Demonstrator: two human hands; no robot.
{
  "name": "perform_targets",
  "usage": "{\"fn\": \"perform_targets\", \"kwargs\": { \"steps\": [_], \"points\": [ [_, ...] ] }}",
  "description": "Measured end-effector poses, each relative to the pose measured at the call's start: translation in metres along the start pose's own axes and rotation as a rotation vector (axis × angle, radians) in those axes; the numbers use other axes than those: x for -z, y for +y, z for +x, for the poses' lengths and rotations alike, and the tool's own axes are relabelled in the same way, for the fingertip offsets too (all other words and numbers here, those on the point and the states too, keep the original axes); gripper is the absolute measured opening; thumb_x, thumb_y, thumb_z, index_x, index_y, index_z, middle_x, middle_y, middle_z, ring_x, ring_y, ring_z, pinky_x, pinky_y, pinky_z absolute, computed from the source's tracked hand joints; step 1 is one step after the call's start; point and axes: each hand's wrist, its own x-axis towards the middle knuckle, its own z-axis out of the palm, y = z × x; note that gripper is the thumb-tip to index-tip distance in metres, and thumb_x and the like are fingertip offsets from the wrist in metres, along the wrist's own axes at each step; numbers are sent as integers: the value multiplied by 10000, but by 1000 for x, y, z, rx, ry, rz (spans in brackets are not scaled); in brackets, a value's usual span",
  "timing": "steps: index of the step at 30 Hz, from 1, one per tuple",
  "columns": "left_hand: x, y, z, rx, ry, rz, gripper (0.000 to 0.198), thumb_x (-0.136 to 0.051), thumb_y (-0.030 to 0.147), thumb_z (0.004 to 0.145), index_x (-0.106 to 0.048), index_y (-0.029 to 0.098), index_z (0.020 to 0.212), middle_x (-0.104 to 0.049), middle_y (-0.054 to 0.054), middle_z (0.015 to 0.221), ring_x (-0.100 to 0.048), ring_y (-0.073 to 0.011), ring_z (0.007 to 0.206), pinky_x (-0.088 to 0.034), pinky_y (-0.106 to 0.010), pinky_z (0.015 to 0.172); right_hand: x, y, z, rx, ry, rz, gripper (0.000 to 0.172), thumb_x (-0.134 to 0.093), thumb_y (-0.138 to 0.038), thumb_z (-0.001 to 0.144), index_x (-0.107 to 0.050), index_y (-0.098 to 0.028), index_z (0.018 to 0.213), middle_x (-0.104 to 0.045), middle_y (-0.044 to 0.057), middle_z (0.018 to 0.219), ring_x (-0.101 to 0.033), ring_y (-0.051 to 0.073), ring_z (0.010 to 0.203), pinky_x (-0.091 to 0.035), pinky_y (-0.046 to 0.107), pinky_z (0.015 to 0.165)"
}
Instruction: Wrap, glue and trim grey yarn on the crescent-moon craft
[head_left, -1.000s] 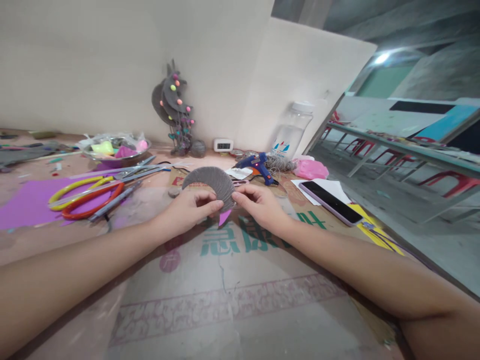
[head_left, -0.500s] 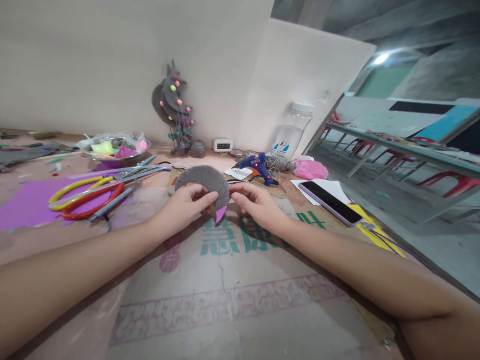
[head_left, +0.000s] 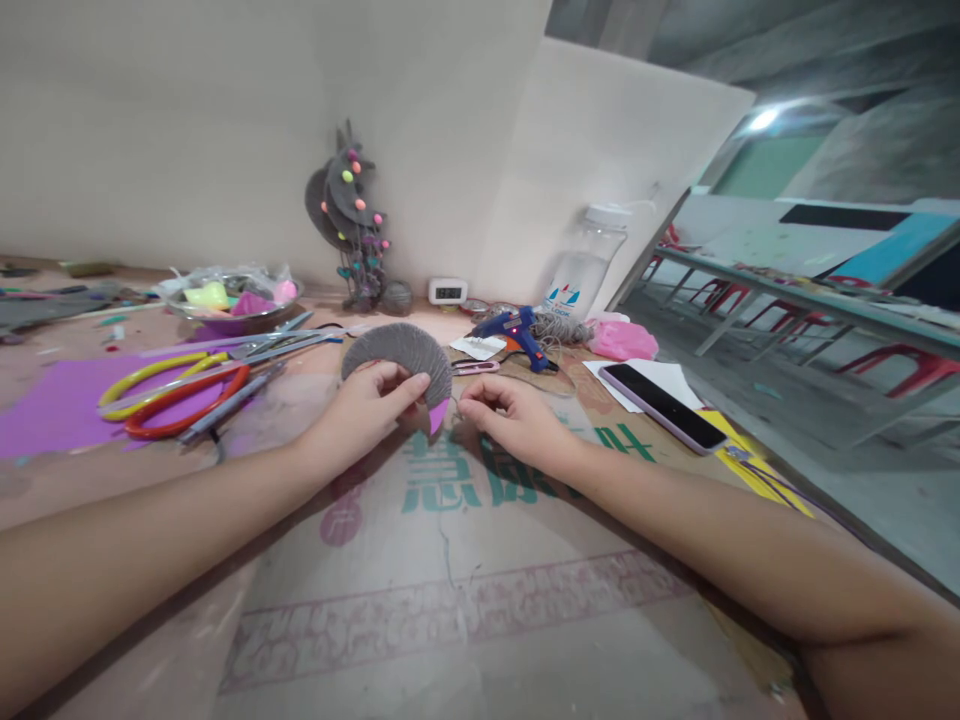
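Between the thumb and fingers of my left hand (head_left: 379,405) is a crescent (head_left: 405,350) wrapped in grey yarn. Its lower tip (head_left: 437,415) shows bare purple. Just right of that tip, my right hand (head_left: 514,415) is closed in a pinch. A thin strand of grey yarn (head_left: 455,403) seems to run from the crescent to its fingertips. Both hands are above a printed cardboard sheet (head_left: 480,620). A pink-handled cutter (head_left: 476,368) lies just behind my right hand.
Scissors with yellow and red handles (head_left: 187,400) lie left on purple sheet (head_left: 60,400). Behind are a bowl of craft pieces (head_left: 232,310), a decorated yarn hanging (head_left: 349,210), a small clock (head_left: 448,291), a blue glue gun (head_left: 517,335) and a bottle (head_left: 585,265). A phone (head_left: 664,408) lies right.
The crescent has shifted slightly left and up in my left hand. My right hand has drawn a little away from its edge, leaving a gap where the cutter shows.
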Motion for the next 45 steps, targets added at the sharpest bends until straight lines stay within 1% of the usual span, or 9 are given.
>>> {"fn": "perform_targets", "kwargs": {
  "steps": [4, 9, 14, 17, 24, 28, 33, 39, 45],
  "points": [
    [-1, 2, 0, 2, -3, -7, 327, -513, 453, 825, -536, 178, 650, -615, -8, 607, -583, -157, 604, -423, -259, 585, 2, -2, 1, 12, 55, 9, 208, -483, -374, 865, -504, -183, 786, -457, -39, 654, -406, 90, 572, -343, 225, 550],
    [-2, 10, -1, 30, 14, 48, 309, -515, 420, 829, -518, 180, 634, -581, 8, 590, -563, -151, 598, -414, -259, 596, 27, 2, 16, 83, 291, -67, 187, -528, -351, 830, -457, -193, 757, -453, -32, 688, -425, 105, 613, -358, 241, 579],
    [-1, 12, -2, 41, 8, 130, 328, -504, 419, 835, -517, 181, 610, -585, 10, 592, -540, -142, 592, -391, -253, 599, 67, 41, 34, 115, 655, -285, 164, -558, -334, 801, -460, -204, 794, -462, -19, 712, -443, 133, 650, -404, 281, 650],
    [0, 10, -2, 25, 6, 136, 331, -497, 425, 833, -524, 184, 608, -593, 8, 599, -534, -145, 602, -392, -256, 616, 78, 71, 40, -27, 771, -357, 229, -581, -329, 767, -492, -174, 910, -538, 57, 923, -511, 177, 818, -443, 348, 800],
    [0, 7, 0, 1, -13, 123, 339, -490, 445, 837, -517, 187, 619, -589, 8, 605, -543, -154, 621, -398, -269, 641, 74, 92, 42, -145, 523, -350, 549, -646, -327, 718, -511, -123, 1209, -623, 129, 1134, -599, 232, 998, -465, 373, 895],
    [0, 6, 1, 2, -15, 116, 346, -487, 452, 838, -514, 187, 617, -587, 7, 606, -547, -156, 622, -400, -273, 639, 72, 87, 38, -179, 456, -382, 459, -619, -269, 727, -584, -140, 1167, -624, 122, 1186, -589, 260, 1065, -422, 401, 963],
    [0, 9, -1, 9, -7, 118, 336, -482, 437, 838, -511, 189, 613, -595, 3, 610, -553, -160, 629, -406, -275, 642, 76, 78, 39, -203, 563, -383, 456, -564, -275, 757, -549, -106, 1181, -643, 147, 1132, -616, 259, 987, -448, 406, 900],
    [0, 9, -1, -2, 26, 102, 324, -490, 430, 835, -520, 187, 623, -601, 2, 598, -562, -159, 606, -413, -271, 618, 75, 55, 36, -250, 579, -292, 297, -573, -409, 764, -632, -123, 818, -679, 79, 645, -630, 224, 633, -494, 358, 677],
    [0, 6, 1, -7, 100, 26, 279, -492, 383, 845, -484, 197, 637, -611, 10, 584, -578, -149, 589, -399, -254, 578, 42, 19, 13, -112, 398, -90, 198, -590, -343, 787, -653, -174, 871, -707, 55, 816, -653, 193, 810, -486, 325, 799]
  ]
}}
